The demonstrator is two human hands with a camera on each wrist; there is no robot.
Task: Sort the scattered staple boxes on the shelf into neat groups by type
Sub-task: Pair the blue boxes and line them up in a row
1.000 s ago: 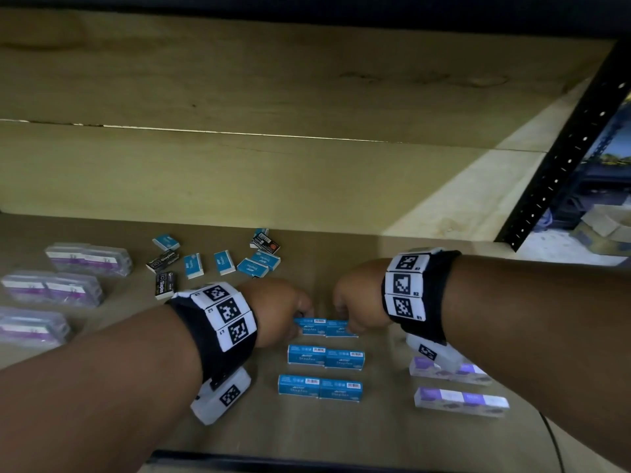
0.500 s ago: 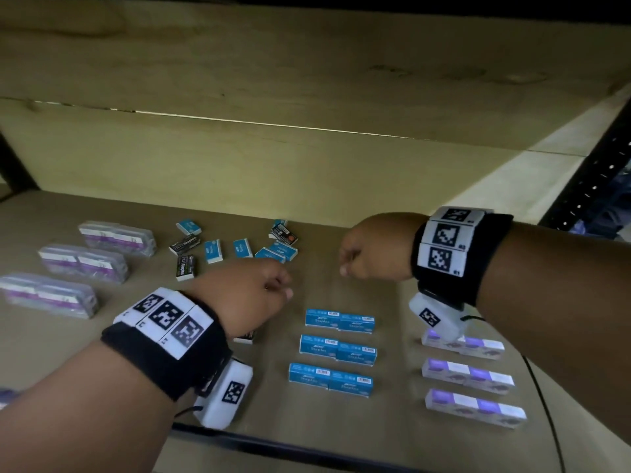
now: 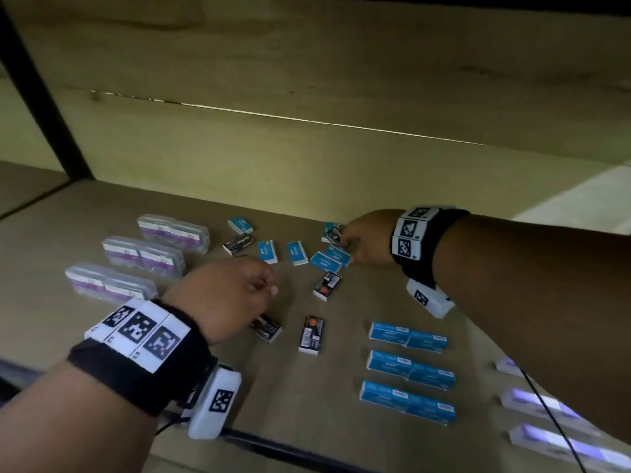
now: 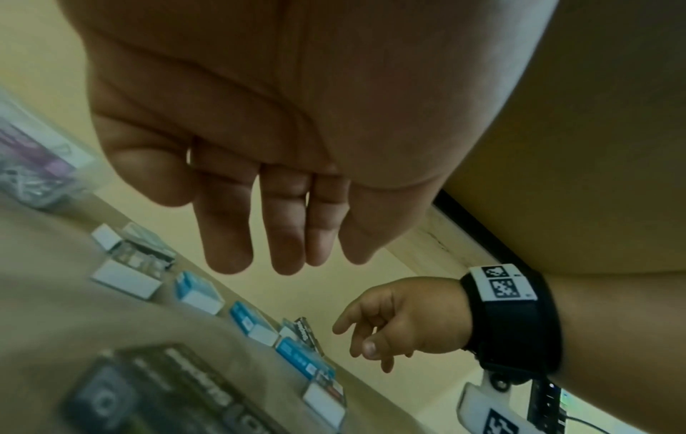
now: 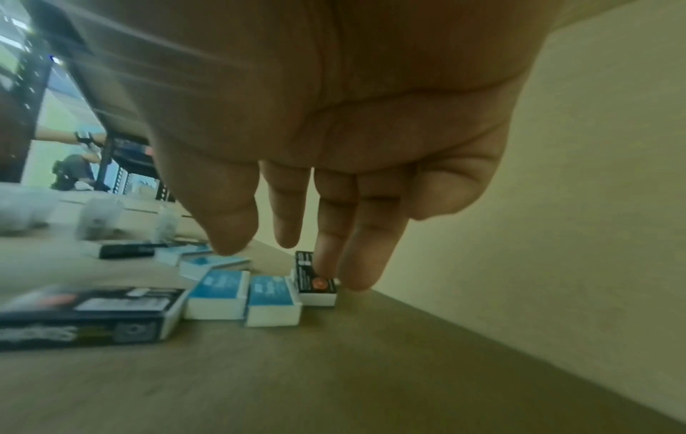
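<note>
Right hand [image 3: 365, 238] at back of shelf [image 3: 307, 397], straight fingers [image 5: 360, 249] touching tilted black staple box [image 3: 335, 236], not curled round it. Left hand [image 3: 222, 295] loose, holding nothing, above black box [image 3: 266, 327] left of long blue boxes [image 3: 408, 339]

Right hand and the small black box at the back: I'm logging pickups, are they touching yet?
Touching. In the right wrist view the fingertips of the right hand lie against the top of the small black box, with no gap.
</note>
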